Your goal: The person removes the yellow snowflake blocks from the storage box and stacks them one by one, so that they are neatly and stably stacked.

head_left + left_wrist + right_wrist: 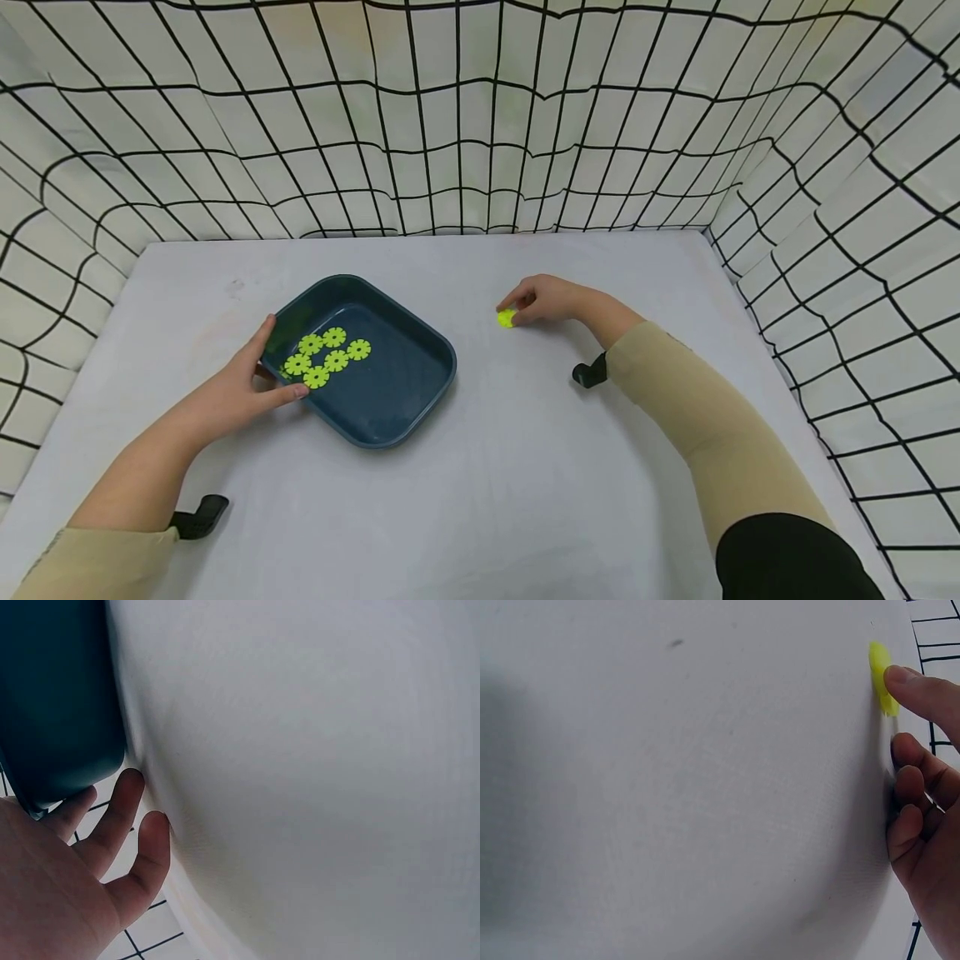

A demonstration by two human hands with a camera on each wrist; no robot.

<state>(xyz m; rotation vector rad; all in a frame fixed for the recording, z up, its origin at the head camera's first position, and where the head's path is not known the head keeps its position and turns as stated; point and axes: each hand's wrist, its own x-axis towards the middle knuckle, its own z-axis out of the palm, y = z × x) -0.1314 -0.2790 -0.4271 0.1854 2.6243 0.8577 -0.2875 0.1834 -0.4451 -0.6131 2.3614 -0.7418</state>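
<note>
A dark blue tray [397, 400] stands on the table at left of centre, holding several yellow-green notched discs [336, 360]. My left hand [236, 387] spreads at the tray's left corner, its thumb and a straight finger touching the rim from two sides. In the left wrist view, its other fingers [154, 836] stand loosely bent beside the tray wall [60, 690]. To the right of the tray, my right hand [551, 298] pinches one more yellow-green notched disc [506, 318] between thumb and index finger, close over the table. The thumb overlaps this disc [878, 664] in the right wrist view.
A white cloth covers the table [480, 500]. Black wire grid walls [457, 150] backed with white sheeting rise at the back and on both sides. Black wrist mounts [201, 517] stick out below the sleeves.
</note>
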